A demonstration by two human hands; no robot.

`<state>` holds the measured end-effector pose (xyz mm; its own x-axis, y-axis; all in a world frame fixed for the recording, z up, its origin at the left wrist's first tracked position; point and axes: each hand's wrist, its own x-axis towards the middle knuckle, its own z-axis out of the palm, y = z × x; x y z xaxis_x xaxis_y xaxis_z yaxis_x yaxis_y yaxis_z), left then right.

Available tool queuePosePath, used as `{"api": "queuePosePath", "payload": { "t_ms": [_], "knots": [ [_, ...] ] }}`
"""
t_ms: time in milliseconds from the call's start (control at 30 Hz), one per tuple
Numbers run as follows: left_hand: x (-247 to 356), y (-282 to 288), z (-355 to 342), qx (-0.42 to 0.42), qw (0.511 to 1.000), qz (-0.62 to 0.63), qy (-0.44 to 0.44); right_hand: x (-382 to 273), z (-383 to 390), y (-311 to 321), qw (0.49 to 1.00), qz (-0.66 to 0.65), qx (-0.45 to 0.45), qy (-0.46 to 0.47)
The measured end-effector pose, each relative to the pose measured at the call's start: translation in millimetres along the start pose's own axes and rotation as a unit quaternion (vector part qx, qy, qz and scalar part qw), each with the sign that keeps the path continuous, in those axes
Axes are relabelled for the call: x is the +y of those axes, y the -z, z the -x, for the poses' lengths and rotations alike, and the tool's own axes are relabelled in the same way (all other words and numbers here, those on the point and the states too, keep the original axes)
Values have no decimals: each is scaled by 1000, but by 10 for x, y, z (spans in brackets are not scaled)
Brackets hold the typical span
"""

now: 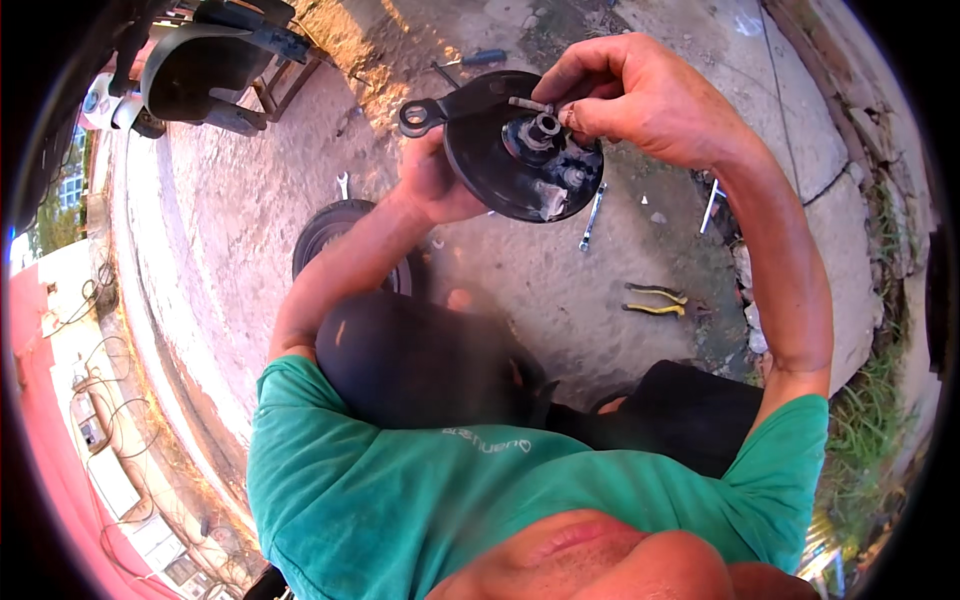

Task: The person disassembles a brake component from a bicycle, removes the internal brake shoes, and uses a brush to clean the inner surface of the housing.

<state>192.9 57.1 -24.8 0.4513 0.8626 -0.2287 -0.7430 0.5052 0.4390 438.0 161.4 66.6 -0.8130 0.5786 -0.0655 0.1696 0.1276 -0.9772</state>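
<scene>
My left hand (432, 185) grips a round black drum-brake plate (480, 150) from underneath and at its left side, most of its fingers hidden behind it. The plate is tilted, with a ring-ended arm (418, 118) sticking out to the left and a metal hub (541, 130) standing up near its middle. Grease or dirt smears the lower part of its face. Over the upper edge, my right hand (635, 100) has thumb and fingers pinched together beside the hub. A thin metal pin or bolt (528, 103) pokes out from these fingertips; its far end is hidden.
Around my legs lie yellow-handled pliers (655, 300), a socket wrench (593, 217), a spanner (343, 185), a screwdriver (482, 58) and another metal tool (711, 205). A small wheel (320, 235) is under my left forearm. A black scooter part (215, 75) stands at the far left.
</scene>
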Motion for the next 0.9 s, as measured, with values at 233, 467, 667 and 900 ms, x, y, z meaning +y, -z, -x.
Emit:
{"api": "queuePosePath", "payload": {
  "t_ms": [233, 467, 667, 900],
  "knots": [
    [-53, -149, -9, -51, 998, 47, -2, -103, -13, 23, 998, 21, 12, -57],
    [-41, -24, 22, -99, 987, 115, 51, -67, 4, 13, 997, 34, 71, 24],
    [-30, -116, 13, -38, 996, 74, 40, -153, 23, -327, 976, 151, 157, 25],
    [-59, -71, 26, -69, 991, 103, 45, -129, -14, -401, 960, 205, 186, 39]
  ]
}}
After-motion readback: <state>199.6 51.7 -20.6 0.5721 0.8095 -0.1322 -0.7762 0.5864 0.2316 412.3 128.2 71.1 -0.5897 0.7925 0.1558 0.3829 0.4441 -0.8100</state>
